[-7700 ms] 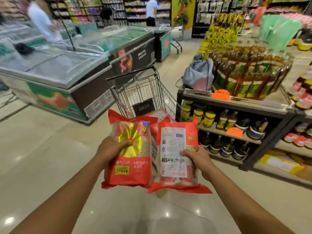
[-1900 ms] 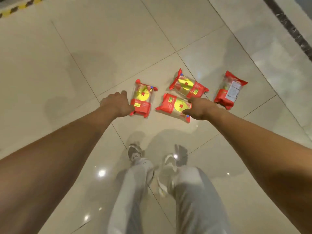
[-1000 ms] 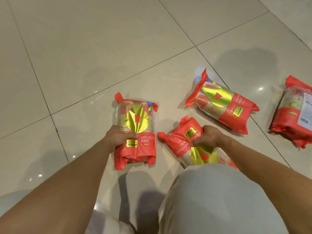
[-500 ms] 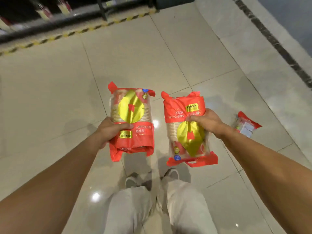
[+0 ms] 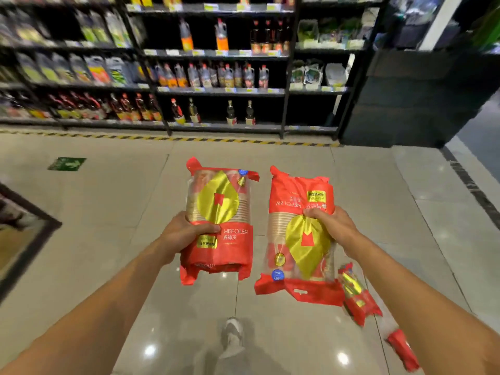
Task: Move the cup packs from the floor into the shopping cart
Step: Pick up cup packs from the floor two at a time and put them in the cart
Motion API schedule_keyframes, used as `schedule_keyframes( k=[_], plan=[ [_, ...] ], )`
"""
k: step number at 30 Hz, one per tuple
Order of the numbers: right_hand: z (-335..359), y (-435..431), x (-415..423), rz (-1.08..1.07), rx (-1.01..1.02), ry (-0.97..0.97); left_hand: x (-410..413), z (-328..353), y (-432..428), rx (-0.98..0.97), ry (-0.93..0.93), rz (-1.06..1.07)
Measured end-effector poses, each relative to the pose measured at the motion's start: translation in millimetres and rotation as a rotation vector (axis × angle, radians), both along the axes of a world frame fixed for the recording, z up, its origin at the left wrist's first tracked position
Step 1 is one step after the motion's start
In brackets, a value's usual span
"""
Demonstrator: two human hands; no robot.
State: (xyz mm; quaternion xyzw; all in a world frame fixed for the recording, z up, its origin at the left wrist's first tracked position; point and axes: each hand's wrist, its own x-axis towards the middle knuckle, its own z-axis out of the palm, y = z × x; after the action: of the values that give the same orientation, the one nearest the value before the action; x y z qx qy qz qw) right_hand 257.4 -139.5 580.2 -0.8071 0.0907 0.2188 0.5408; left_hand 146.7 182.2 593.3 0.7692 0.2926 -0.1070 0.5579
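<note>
I hold two red-and-gold cup packs in front of me, above the tiled floor. My left hand (image 5: 186,234) grips the left cup pack (image 5: 220,223) at its middle, label upright. My right hand (image 5: 331,224) grips the right cup pack (image 5: 299,236), which hangs upside down. Two more cup packs lie on the floor at the lower right: one (image 5: 357,296) just under my right forearm, another (image 5: 403,349) partly hidden behind that arm. The shopping cart is out of view.
Dark shelves (image 5: 211,71) stocked with bottles run across the far side, behind a yellow-black floor stripe (image 5: 189,138). A dark pillar (image 5: 416,98) stands at the right. A dark-framed mat (image 5: 24,228) lies at the left. My shoe (image 5: 232,334) shows below.
I have lifted both packs off the floor and stood up. My view has risen from the tiles to the shelves ahead, and the two packs left on the floor now sit at the lower right.
</note>
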Motion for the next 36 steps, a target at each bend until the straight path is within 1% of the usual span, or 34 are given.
schedule_keyframes(
  k=[5,8,11,15,18,22,28,32,36],
  plan=[
    [36.7,71.1,-54.7,0.234,0.021,-0.059,-119.4,40.9,30.7,0.040,-0.067,0.240],
    [59.3,127.6,-100.0,0.391,0.061,-0.093,-200.6,59.6,53.3,0.052,-0.112,0.391],
    [76.7,191.6,-153.0,0.581,0.105,-0.134,-289.2,77.0,78.1,0.070,-0.148,0.547],
    [92.8,278.2,-240.1,0.796,0.152,-0.139,-416.3,92.9,101.9,0.124,-0.177,0.764],
    [99.5,340.9,-323.0,0.941,0.183,-0.147,-519.2,100.2,112.6,0.166,-0.178,0.928],
    [106.3,412.3,-458.2,1.174,0.215,-0.158,-674.7,102.0,120.8,0.196,-0.179,1.151],
    [116.1,486.1,-679.0,1.434,0.307,-0.167,-887.5,113.9,108.1,0.280,-0.206,1.423],
    [122.6,512.3,-802.5,1.594,0.352,-0.123,-994.7,118.3,93.1,0.291,-0.203,1.573],
    [126.9,537.8,-896.8,1.712,0.381,-0.088,-1068.0,115.0,81.6,0.292,-0.170,1.679]
  ],
)
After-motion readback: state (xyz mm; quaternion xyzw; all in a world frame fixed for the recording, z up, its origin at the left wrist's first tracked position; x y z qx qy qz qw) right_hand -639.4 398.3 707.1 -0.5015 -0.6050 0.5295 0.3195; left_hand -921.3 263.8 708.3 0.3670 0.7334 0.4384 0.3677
